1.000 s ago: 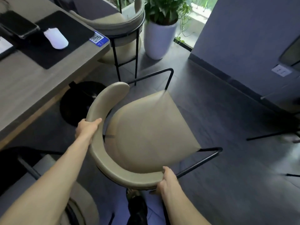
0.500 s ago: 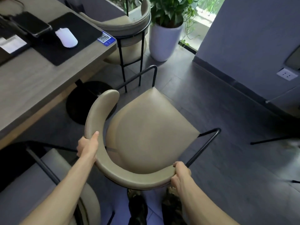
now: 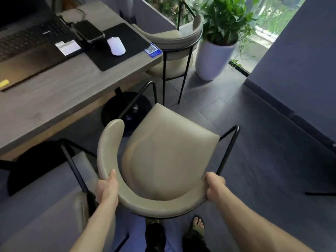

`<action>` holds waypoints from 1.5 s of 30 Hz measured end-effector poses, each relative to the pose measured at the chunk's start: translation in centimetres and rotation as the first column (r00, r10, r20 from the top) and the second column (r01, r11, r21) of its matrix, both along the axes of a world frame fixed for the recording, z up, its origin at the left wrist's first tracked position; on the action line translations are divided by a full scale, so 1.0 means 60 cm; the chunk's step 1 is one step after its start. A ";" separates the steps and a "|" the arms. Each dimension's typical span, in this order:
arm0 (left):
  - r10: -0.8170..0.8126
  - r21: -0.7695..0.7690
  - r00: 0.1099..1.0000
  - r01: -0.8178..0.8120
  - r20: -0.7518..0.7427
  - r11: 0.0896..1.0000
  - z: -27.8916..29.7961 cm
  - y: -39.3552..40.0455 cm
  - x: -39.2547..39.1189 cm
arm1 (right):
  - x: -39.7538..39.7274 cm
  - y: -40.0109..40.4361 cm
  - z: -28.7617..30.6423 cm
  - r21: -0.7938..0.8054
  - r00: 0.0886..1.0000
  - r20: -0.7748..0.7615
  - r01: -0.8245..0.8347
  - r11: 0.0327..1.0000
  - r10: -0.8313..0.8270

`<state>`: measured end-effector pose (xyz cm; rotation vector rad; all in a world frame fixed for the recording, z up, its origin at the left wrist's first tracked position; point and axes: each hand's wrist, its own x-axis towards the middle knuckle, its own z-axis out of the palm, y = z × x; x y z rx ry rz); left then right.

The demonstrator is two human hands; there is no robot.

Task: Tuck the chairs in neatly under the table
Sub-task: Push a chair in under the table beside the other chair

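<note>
A beige chair (image 3: 169, 153) with a curved backrest and thin black metal legs stands in front of me, its seat pointing up-left toward the grey wooden table (image 3: 60, 99). My left hand (image 3: 107, 188) grips the left part of the backrest. My right hand (image 3: 214, 187) grips the backrest's right end. The seat's front corner is near the table's round black base (image 3: 127, 110), outside the table edge. A second beige chair (image 3: 174, 51) sits pushed against the table's far end. A third chair (image 3: 45, 197) is partly in view at the lower left.
On the table lie a laptop (image 3: 27, 40), a phone (image 3: 89, 31), a white mouse (image 3: 116, 46) on a black pad, and a QR sticker (image 3: 153, 50). A white potted plant (image 3: 214, 59) stands behind the far chair. A blue-grey wall (image 3: 294, 66) runs on the right. My feet (image 3: 196, 231) are below the chair.
The chair has turned and slid toward the table, its front leg now close to the table base. Both hands shifted along the backrest and kept their grip. The view moved to show more tabletop.
</note>
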<state>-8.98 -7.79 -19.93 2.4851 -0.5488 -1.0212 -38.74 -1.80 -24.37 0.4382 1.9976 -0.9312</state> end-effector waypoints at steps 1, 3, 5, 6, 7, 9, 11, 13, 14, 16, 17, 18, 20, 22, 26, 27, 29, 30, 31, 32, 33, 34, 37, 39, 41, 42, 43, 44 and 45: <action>-0.004 0.025 1.000 0.004 0.023 1.000 0.004 0.007 -0.006 | -0.009 -0.005 -0.001 0.005 1.000 0.003 -0.024 1.000 0.024; -0.004 0.060 0.999 0.002 0.038 0.998 0.009 0.019 -0.018 | -0.025 -0.017 0.001 0.013 0.998 -0.006 -0.061 0.998 0.061; -0.005 0.071 0.999 0.002 0.033 0.997 0.006 0.028 -0.027 | -0.038 -0.026 0.015 0.010 0.995 -0.008 -0.097 0.995 0.097; -0.003 0.074 1.000 0.001 0.026 0.997 0.004 0.030 -0.030 | -0.044 -0.029 0.028 -0.001 0.994 0.001 -0.112 0.994 0.112; -0.002 0.074 1.000 0.001 0.015 0.997 0.001 0.031 -0.031 | -0.050 -0.031 0.037 -0.010 0.992 0.004 -0.123 0.992 0.123; 0.005 0.083 1.000 -0.004 -0.014 0.997 -0.006 0.029 -0.030 | -0.054 -0.030 0.061 -0.036 0.991 0.005 -0.134 0.990 0.135; 0.028 0.088 0.997 -0.022 -0.069 0.996 -0.012 0.025 -0.021 | -0.051 -0.022 0.073 -0.071 0.990 0.010 -0.138 0.988 0.139; 0.063 0.071 0.992 -0.056 -0.105 0.996 -0.010 0.013 -0.008 | -0.039 -0.008 0.084 -0.109 0.994 0.014 -0.105 0.988 0.108; 0.056 0.048 0.993 -0.052 -0.101 0.997 -0.004 -0.001 -0.003 | -0.030 0.000 0.088 -0.113 0.997 0.016 -0.072 0.991 0.074; -0.017 -0.020 0.995 0.015 -0.099 1.000 0.004 -0.044 0.012 | -0.010 0.011 0.094 -0.097 0.999 0.053 0.006 0.995 -0.001; -0.077 -0.032 0.991 0.074 -0.112 0.997 0.010 -0.069 0.019 | 0.001 0.016 0.095 -0.086 0.995 0.087 0.049 0.995 -0.041; -0.143 -0.035 0.981 0.140 -0.128 0.990 0.015 -0.093 0.025 | 0.011 0.021 0.093 -0.085 0.990 0.124 0.084 0.993 -0.073; -0.238 -0.042 0.958 0.235 -0.160 0.971 0.015 -0.136 0.034 | 0.023 0.028 0.089 -0.085 0.982 0.153 0.120 0.989 -0.106; -0.283 -0.042 0.941 0.280 -0.184 0.959 0.011 -0.166 0.038 | 0.026 0.027 0.087 -0.081 0.984 0.146 0.117 0.990 -0.104; -0.289 -0.067 0.939 0.282 -0.184 0.957 0.005 -0.207 0.043 | 0.024 0.020 0.081 -0.080 0.991 0.086 0.108 0.991 -0.101; -0.292 -0.066 0.938 0.285 -0.187 0.956 0.004 -0.214 0.043 | 0.026 0.019 0.079 -0.075 0.992 0.075 0.107 0.991 -0.101; -0.328 -0.066 0.928 0.321 -0.175 0.945 -0.001 -0.222 0.041 | 0.028 0.017 0.079 -0.060 0.993 0.060 0.103 0.993 -0.099; -0.331 -0.064 0.926 0.325 -0.180 0.944 -0.005 -0.223 0.041 | 0.028 0.017 0.079 -0.050 0.994 0.054 0.095 0.994 -0.092; -0.323 -0.060 0.926 0.318 -0.194 0.946 -0.007 -0.223 0.041 | 0.026 0.016 0.079 -0.040 0.995 0.043 0.087 0.995 -0.086; -0.313 -0.067 0.927 0.306 -0.205 0.950 -0.011 -0.223 0.042 | 0.024 0.016 0.081 -0.033 0.996 0.032 0.082 0.996 -0.081; -0.301 -0.077 0.929 0.291 -0.216 0.954 -0.009 -0.222 0.042 | 0.024 0.016 0.084 -0.030 0.997 0.025 0.080 0.996 -0.080; -0.292 -0.089 0.929 0.278 -0.229 0.956 -0.010 -0.221 0.043 | 0.024 0.015 0.087 -0.034 0.996 0.026 0.080 0.996 -0.079; -0.245 -0.107 0.934 0.224 -0.261 0.969 -0.008 -0.205 0.038 | 0.014 0.013 0.093 -0.058 1.000 0.009 0.030 0.998 -0.029; -0.194 -0.130 0.941 0.164 -0.279 0.978 -0.007 -0.183 0.031 | -0.001 0.011 0.094 -0.066 1.000 -0.003 -0.019 0.998 0.019; -0.130 -0.127 0.950 0.097 -0.284 0.987 -0.006 -0.154 0.026 | -0.022 0.004 0.097 -0.064 0.996 -0.013 -0.089 0.994 0.088; -0.093 -0.124 0.955 0.060 -0.281 0.990 -0.005 -0.138 0.023 | -0.034 0.000 0.096 -0.065 0.992 -0.018 -0.125 0.990 0.124; -0.058 -0.127 0.960 0.024 -0.275 0.992 -0.003 -0.123 0.018 | -0.046 -0.006 0.096 -0.070 0.987 -0.021 -0.159 0.985 0.158; -0.025 -0.131 0.964 -0.011 -0.265 0.991 0.001 -0.107 0.011 | -0.058 -0.013 0.095 -0.074 0.981 -0.023 -0.194 0.978 0.193; 0.011 -0.132 0.968 -0.045 -0.251 0.990 0.004 -0.092 0.004 | -0.070 -0.020 0.094 -0.074 0.973 -0.026 -0.229 0.971 0.228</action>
